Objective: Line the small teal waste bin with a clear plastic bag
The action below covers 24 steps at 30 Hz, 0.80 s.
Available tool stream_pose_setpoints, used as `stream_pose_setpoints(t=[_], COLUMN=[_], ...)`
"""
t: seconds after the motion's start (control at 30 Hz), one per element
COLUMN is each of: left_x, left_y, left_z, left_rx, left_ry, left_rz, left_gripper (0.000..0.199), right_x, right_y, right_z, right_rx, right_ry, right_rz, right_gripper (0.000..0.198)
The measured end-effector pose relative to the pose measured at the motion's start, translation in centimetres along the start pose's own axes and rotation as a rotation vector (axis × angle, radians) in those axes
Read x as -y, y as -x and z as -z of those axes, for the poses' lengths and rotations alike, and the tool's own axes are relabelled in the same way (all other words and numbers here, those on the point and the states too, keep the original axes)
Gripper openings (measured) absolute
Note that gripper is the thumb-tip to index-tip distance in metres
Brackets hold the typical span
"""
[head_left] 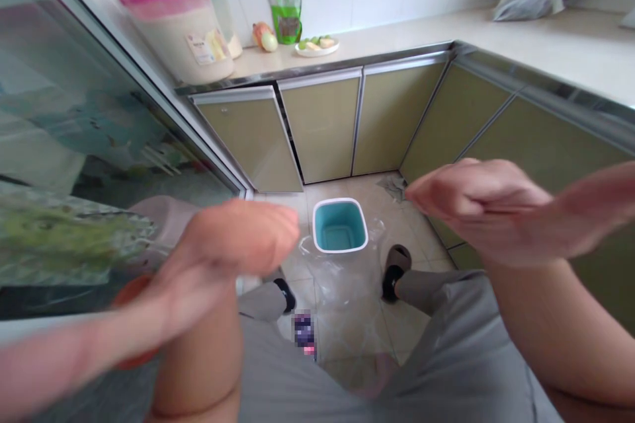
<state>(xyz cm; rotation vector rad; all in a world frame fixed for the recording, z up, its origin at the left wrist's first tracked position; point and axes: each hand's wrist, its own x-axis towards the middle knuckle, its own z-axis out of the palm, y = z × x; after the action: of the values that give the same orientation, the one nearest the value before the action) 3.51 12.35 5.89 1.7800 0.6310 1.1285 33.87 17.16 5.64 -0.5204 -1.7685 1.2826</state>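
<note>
My left hand [243,234] is raised at left of centre, its fingers curled closed and blurred by motion. On the other side, my right hand [476,195] is also closed, fingers folded in. Whatever either hand may grip is too hidden to name. Below and between them, a teal square bin [340,238] with a white rim stands on the floor, its inside bare. Clear plastic film [337,281] shows around the bin and in front of it; I cannot tell whether it reaches my hands.
Yellowish cabinets [320,125] run along the wall and turn right, one door [248,139] ajar. On the counter [387,39] stand a pink-lidded container [173,33], a green pouch [285,6], an onion [262,36] and a plate [317,51]. A glass door [99,79] is left.
</note>
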Motion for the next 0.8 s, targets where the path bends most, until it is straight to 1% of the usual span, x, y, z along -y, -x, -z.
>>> stream_pose_setpoints(t=[0.03,0.07,0.1,0.13,0.17,0.23,0.27,0.3,0.37,0.43,0.53,0.6,0.67,0.7,0.73,0.77,0.8], left_x=[1.8,4.2,7.0,10.1,13.2,18.2,20.0,21.1,21.9,21.6,20.9,20.7,20.6,20.5,20.6,20.7,21.0], left_y=[-1.9,-4.0,-5.9,-7.4,-8.5,-9.4,-9.3,-9.2,-8.8,-8.7,-8.6,-7.8,-6.0,-4.7,-3.1,-1.3,0.6], left_z=[-0.2,-0.3,-0.3,-0.2,0.1,1.0,1.6,2.1,2.8,3.2,3.2,3.0,2.8,2.6,2.5,2.4,2.4], left_rx=[-0.049,-0.116,-0.159,-0.214,-0.240,-0.280,-0.293,-0.304,-0.321,-0.330,-0.333,-0.335,-0.339,-0.338,-0.334,-0.331,-0.325], left_ry=[0.097,0.188,0.238,0.258,0.286,0.336,0.353,0.365,0.375,0.366,0.335,0.318,0.276,0.235,0.184,0.124,0.064], left_rz=[-0.026,0.065,0.202,0.326,0.416,0.539,0.571,0.590,0.591,0.572,0.531,0.501,0.485,0.487,0.498,0.520,0.559], left_gripper=[0.077,0.081,0.081,0.080,0.078,0.077,0.077,0.077,0.076,0.076,0.076,0.076,0.068,0.059,0.047,0.036,0.028], right_x=[-2.3,-5.2,-8.4,-11.5,-14.5,-18.9,-20.2,-21.0,-21.4,-21.0,-20.5,-20.5,-20.8,-21.1,-21.5,-22.1,-22.8], right_y=[-1.0,-2.2,-3.5,-4.6,-5.6,-6.7,-6.9,-7.0,-6.9,-6.7,-6.3,-5.4,-3.7,-2.4,-1.0,0.7,2.5], right_z=[0.3,0.9,1.6,2.4,3.2,4.7,5.3,5.7,6.2,6.2,5.8,5.5,5.1,4.8,4.5,4.2,3.9], right_rx=[0.012,0.024,-0.008,-0.047,-0.080,-0.120,-0.126,-0.129,-0.133,-0.150,-0.181,-0.208,-0.217,-0.215,-0.218,-0.217,-0.207], right_ry=[0.007,0.020,0.044,0.063,0.063,0.037,0.021,0.008,-0.011,-0.039,-0.118,-0.161,-0.152,-0.115,-0.045,0.063,0.208], right_rz=[-0.065,-0.169,-0.306,-0.403,-0.463,-0.530,-0.545,-0.552,-0.550,-0.531,-0.480,-0.434,-0.409,-0.414,-0.428,-0.450,-0.477], right_gripper=[0.081,0.083,0.082,0.082,0.081,0.081,0.082,0.082,0.082,0.082,0.080,0.081,0.082,0.081,0.079,0.074,0.068])
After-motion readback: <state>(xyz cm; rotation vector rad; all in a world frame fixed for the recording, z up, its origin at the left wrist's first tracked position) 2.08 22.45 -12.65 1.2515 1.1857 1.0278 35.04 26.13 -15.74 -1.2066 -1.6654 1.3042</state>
